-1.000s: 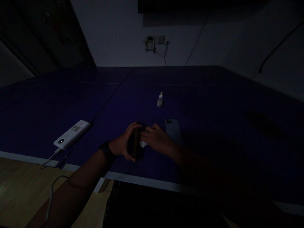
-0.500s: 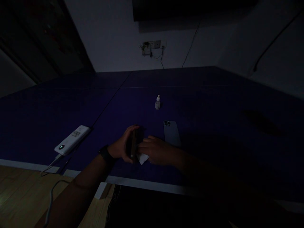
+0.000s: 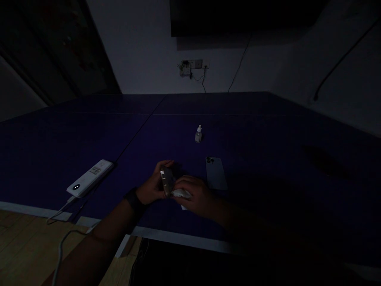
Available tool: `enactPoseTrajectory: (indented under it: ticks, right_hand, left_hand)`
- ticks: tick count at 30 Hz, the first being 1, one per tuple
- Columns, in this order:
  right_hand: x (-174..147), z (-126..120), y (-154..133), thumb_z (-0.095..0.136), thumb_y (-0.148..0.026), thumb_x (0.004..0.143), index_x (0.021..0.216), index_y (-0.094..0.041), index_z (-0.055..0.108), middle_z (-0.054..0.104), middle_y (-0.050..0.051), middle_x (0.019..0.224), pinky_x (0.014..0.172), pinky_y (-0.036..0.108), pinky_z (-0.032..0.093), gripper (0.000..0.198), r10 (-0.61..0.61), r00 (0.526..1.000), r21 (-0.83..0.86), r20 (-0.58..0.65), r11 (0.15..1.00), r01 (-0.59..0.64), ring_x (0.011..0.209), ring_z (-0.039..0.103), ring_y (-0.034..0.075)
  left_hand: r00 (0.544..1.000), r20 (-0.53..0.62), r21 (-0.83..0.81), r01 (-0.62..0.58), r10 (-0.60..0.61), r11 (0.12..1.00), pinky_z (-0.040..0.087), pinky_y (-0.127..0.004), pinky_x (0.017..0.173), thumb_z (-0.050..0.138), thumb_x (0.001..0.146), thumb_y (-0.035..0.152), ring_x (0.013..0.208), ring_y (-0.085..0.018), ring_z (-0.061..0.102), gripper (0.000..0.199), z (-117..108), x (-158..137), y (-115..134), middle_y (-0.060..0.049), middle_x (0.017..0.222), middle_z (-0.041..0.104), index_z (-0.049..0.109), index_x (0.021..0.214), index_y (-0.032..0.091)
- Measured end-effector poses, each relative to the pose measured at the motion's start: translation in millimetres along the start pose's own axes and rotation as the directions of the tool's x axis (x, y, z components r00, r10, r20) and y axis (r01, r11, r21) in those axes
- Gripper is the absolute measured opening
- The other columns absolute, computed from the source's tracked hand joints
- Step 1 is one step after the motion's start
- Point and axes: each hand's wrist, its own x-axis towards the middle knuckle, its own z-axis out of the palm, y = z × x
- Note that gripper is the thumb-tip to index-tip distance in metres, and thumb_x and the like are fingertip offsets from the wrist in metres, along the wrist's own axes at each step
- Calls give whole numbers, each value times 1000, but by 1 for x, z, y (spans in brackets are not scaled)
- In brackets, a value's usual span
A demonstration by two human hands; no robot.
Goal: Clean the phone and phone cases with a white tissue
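Low over the near part of the blue table [image 3: 166, 137], my left hand [image 3: 153, 184] is wrapped round a smartphone [image 3: 166, 182] held tilted on edge. A dark watch band circles the left wrist. My right hand [image 3: 198, 196] is closed on a white tissue [image 3: 182, 193] and presses it against the phone's lower right side. Just right of that hand a light-blue smartphone [image 3: 216, 174] lies back up, its cameras at the far end. Beyond both hands stands a small dropper bottle [image 3: 198, 134] with a white top. The room is dim, so fine detail is hard to make out.
On the left of the table lies a white power bank [image 3: 90, 178] with a cable [image 3: 61, 210] hanging over the near edge. A dark flat shape [image 3: 326, 161] is faint at the right. Wall sockets with wires [image 3: 190, 67] and a dark screen [image 3: 238, 20] are behind.
My left hand has turned the phone so its edge faces me more. My right hand has shifted slightly down and right with the tissue. The view has tilted up a little.
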Motion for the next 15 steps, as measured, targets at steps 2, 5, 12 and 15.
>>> enactPoseTrajectory:
  ticks: [2,5,12,15]
  right_hand:
    - [-1,2,-4,68,-22,88,88,-20,62,67,3,85,68,27,50,6,67,997,63,-32,996,-65,75,63,15]
    - [0,3,-9,70,-23,86,84,-20,63,65,1,80,64,25,49,9,155,987,162,-54,976,-144,70,61,14]
    - [2,-5,-2,68,-29,87,87,-19,65,66,2,85,66,26,50,10,244,970,296,-4,927,-231,75,63,15]
    - [2,-11,13,56,-26,91,92,-20,63,64,1,81,62,26,49,9,338,933,245,-124,921,-301,70,61,15]
  left_hand:
    - [999,-45,-27,-28,26,999,10,-60,123,89,62,60,148,-42,23,110,3,0,3,-14,156,31,31,150,30]
    - [994,-82,-123,-84,74,989,20,-62,119,92,57,57,143,-40,34,110,7,0,8,-15,151,40,31,144,31]
    - [997,-79,-121,-10,1,993,34,-53,116,93,67,35,134,-32,49,85,9,2,18,-10,139,52,41,135,30]
    - [999,-42,-164,19,-26,986,36,-52,115,93,66,38,134,-34,50,88,7,3,18,-11,138,54,41,136,29]
